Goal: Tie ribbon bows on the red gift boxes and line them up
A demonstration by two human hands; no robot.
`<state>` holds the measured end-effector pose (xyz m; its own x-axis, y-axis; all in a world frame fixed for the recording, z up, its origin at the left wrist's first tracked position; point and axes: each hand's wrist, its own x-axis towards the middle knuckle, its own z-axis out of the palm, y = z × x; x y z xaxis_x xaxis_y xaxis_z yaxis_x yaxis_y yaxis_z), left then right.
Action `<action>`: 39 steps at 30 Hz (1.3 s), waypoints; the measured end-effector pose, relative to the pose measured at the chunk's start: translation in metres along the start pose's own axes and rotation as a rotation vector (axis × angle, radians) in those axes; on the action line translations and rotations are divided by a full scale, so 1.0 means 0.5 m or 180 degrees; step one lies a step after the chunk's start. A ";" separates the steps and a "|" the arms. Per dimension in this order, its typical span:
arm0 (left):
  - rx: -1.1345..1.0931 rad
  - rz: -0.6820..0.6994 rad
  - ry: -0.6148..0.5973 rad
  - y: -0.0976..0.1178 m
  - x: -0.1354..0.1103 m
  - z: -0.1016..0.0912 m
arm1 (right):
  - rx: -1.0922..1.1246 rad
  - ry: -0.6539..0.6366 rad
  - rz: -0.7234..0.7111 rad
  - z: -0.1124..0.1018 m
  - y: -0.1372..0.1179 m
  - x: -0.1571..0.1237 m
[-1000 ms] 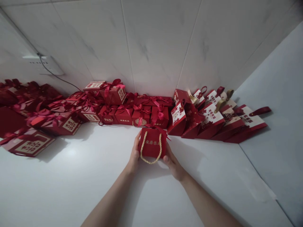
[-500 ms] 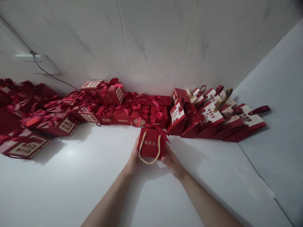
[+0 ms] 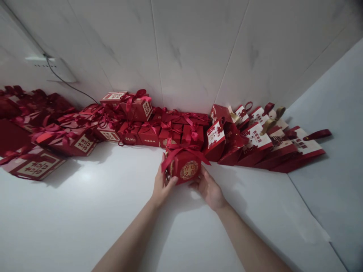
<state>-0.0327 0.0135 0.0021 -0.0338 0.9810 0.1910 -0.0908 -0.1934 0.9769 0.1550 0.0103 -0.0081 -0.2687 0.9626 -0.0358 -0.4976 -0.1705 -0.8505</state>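
Observation:
Between my two hands is a small red gift box (image 3: pixel 185 168) with a ribbon bow on top and a round gold emblem on the side facing me. My left hand (image 3: pixel 163 183) grips its left side, thumb on the near lower edge, partly over the gold cord handle. My right hand (image 3: pixel 209 189) is closed along the right side, its fingertips at the lower right edge. Just behind the held box stand similar red ribboned boxes (image 3: pixel 170 135) in a row, and a red box with a white label (image 3: pixel 214 139) is close on the right.
Red boxes with white emblem panels (image 3: pixel 39 166) sit at the left. Slanted boxes with strap handles (image 3: pixel 258 139) lean together at the right. Behind runs a marbled tile wall (image 3: pixel 187 56) with a dark cable (image 3: pixel 66 85). Everything stands on a white table (image 3: pixel 93 211).
The held box has been turned: its gold cord handle and lettered side faced me before, and now the round emblem does. The view has shifted slightly.

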 end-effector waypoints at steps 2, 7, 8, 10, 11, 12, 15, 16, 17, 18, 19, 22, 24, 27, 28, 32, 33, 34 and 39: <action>0.0011 -0.0019 -0.0293 -0.004 0.001 0.000 | -0.0472 0.0110 -0.0222 0.006 -0.006 -0.004; -0.0235 0.0028 -0.0272 -0.015 0.004 0.000 | -0.1279 -0.0133 -0.0623 0.017 -0.021 -0.019; -0.0262 0.0041 -0.0229 -0.017 0.003 0.001 | -0.1290 -0.0242 -0.0621 0.018 -0.023 -0.020; -0.0308 0.0008 -0.0223 -0.018 0.002 0.003 | -0.1261 -0.0327 -0.0620 0.017 -0.025 -0.021; -0.0333 -0.0025 -0.0239 -0.019 0.002 0.003 | -0.1221 -0.0312 -0.0630 0.016 -0.025 -0.020; -0.0363 -0.0072 -0.0257 -0.020 0.002 0.004 | -0.1165 -0.0283 -0.0631 0.014 -0.024 -0.019; -0.0452 -0.0265 -0.0279 -0.024 0.004 0.004 | -0.0987 -0.0172 -0.0641 0.012 -0.017 -0.013; -0.0462 -0.0312 -0.0279 -0.026 0.005 0.003 | -0.0945 -0.0137 -0.0629 0.011 -0.015 -0.012; -0.0460 -0.0350 -0.0288 -0.029 0.006 0.003 | -0.0907 -0.0101 -0.0617 0.010 -0.013 -0.010; -0.0448 -0.0383 -0.0310 -0.031 0.008 0.002 | -0.0871 -0.0068 -0.0611 0.010 -0.012 -0.009; -0.0433 -0.0413 -0.0346 -0.033 0.009 0.001 | -0.0844 -0.0047 -0.0616 0.010 -0.011 -0.008; -0.0420 -0.0469 -0.0453 -0.037 0.013 -0.001 | -0.0792 -0.0053 -0.0684 0.010 -0.012 -0.007; -0.0443 -0.0463 -0.0462 -0.039 0.014 -0.003 | -0.0768 -0.0070 -0.0739 0.012 -0.016 -0.007; -0.0404 -0.0548 -0.0480 -0.045 0.014 -0.010 | -0.0783 -0.0094 -0.0753 0.017 -0.022 -0.009; -0.0369 -0.0608 -0.0492 -0.047 0.013 -0.012 | -0.0789 -0.0116 -0.0751 0.020 -0.024 -0.010; -0.0220 -0.0703 -0.0433 -0.055 0.011 -0.019 | -0.0718 -0.0304 -0.0747 0.024 -0.023 -0.013; -0.0197 -0.0694 -0.0416 -0.057 0.010 -0.019 | -0.0695 -0.0326 -0.0763 0.023 -0.021 -0.013; -0.0173 -0.0702 -0.0413 -0.058 0.010 -0.020 | -0.0692 -0.0333 -0.0789 0.021 -0.017 -0.012; -0.0052 -0.0930 -0.0329 -0.061 0.007 -0.022 | -0.0833 -0.0321 -0.0925 0.009 -0.004 -0.009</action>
<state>-0.0410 0.0227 -0.0280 0.0975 0.9913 -0.0880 -0.0978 0.0975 0.9904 0.1533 0.0053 -0.0038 -0.2336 0.9351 0.2665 -0.3415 0.1777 -0.9229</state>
